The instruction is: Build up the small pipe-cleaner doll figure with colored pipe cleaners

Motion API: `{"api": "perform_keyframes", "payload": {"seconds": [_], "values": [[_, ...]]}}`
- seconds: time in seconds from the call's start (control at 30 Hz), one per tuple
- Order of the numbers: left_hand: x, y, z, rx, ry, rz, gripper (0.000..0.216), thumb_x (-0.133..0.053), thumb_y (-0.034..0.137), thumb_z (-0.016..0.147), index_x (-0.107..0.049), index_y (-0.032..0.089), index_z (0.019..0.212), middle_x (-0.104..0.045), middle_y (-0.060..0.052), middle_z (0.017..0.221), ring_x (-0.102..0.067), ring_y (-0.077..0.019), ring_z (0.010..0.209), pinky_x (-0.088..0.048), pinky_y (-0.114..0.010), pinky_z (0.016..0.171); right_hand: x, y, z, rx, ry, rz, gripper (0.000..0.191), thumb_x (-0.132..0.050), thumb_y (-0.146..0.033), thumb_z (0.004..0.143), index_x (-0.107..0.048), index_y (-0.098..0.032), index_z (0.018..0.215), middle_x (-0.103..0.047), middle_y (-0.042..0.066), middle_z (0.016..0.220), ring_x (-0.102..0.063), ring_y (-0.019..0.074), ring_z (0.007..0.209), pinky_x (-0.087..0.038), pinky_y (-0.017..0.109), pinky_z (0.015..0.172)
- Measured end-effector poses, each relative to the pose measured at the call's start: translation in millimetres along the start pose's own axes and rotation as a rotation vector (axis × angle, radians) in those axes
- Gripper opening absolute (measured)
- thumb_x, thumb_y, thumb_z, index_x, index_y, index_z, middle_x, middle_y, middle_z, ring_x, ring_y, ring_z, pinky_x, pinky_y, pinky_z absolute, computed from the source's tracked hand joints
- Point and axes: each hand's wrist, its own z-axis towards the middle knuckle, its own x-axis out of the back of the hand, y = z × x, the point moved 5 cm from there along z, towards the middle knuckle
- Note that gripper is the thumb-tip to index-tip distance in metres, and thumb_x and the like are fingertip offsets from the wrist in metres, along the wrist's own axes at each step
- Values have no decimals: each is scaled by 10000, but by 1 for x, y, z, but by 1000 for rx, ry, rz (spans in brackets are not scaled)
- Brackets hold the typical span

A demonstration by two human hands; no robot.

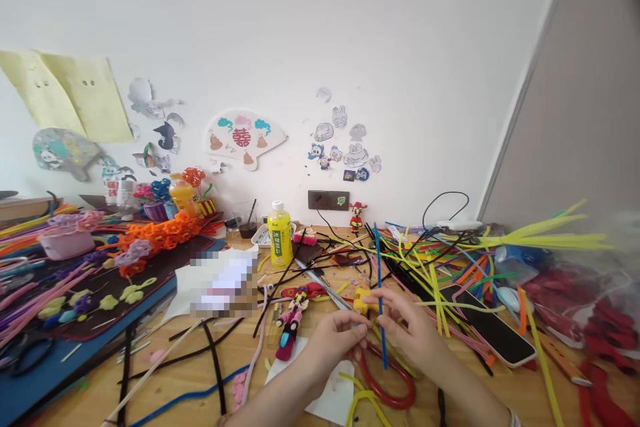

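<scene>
You hold a blue stem [379,267] in your right hand [409,325]; that grip is narrow, thumb and fingers closed on it. The stem stands nearly upright, its top well above your fingers, its lower end over a red handle [411,392]. Your left hand [334,341] is just beside, fingertips bunched near the stem; can't tell what, if anything, that grip holds. A yellow piece [361,301] shows right behind the fingertips; can't tell whether you touch it.

Under your left wrist, white paper [333,393] lies on the tabletop [280,410], with a yellow stem [369,395] bent across its right side. Left of your left hand, a doll [291,325] lies face up, partly over the paper's edge. Further back, a yellow bottle [281,237] stands upright near a cup [247,229] of dark liquid. A small figure [357,219] in a red hat stands by the wall [320,27], below the socket [320,199].

Right of your right hand, a black phone [493,328] lies among loose stems; yellow stems [545,235] fan out behind it. Far left, orange flowers [167,238] sit by a dark mat [165,280]. A blue strip [193,395] lies in front, well left of your hands.
</scene>
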Motion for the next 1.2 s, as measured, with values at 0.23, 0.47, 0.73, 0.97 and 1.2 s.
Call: {"api": "perform_keyframes", "payload": {"seconds": [0.23, 0.47, 0.73, 0.97, 1.2], "values": [[-8, 4, -5, -3, -65, -109, 283, -699, 377, 606, -633, 111, 677, -556, 14, 529, -467, -70, 458, -367, -221, 523, -9, 5, 2, -106, -7, 54, 313, -539, -297, 781, -523, -239, 1089, -597, 63, 1103, -566, 208, 910, -467, 324, 761], [-6, 3, -7, 39, -87, 77, 360, -730, 381, 567, -637, 109, 783, -559, 26, 519, -477, -83, 477, -379, -238, 558, -9, 8, 2, -177, 105, 166, 294, -544, -255, 754, -499, -220, 1042, -621, 51, 1057, -572, 159, 753, -471, 283, 653], [-10, -4, -4, 31, -231, 207, 371, -631, 499, 639, -561, 135, 654, -583, 8, 591, -498, -88, 467, -393, -246, 528, -11, 9, 4, -182, 119, 236, 296, -558, -261, 741, -488, -208, 1023, -635, 61, 1029, -558, 145, 683, -450, 282, 618], [-13, 0, -8, 17, -263, 294, 343, -627, 460, 651, -534, 138, 582, -538, 31, 525, -442, -71, 429, -331, -216, 474, -12, 6, 4, -169, 132, 220, 296, -557, -238, 737, -487, -209, 1023, -634, 55, 1021, -534, 140, 656, -440, 276, 595], [-13, 1, -6, -16, -223, 378, 353, -629, 478, 617, -495, 154, 575, -513, 49, 500, -427, -67, 420, -334, -213, 457, -12, 4, 3, -12, 56, -75, 245, -533, -299, 813, -529, -211, 1041, -624, 55, 976, -537, 165, 720, -422, 290, 648]]}}
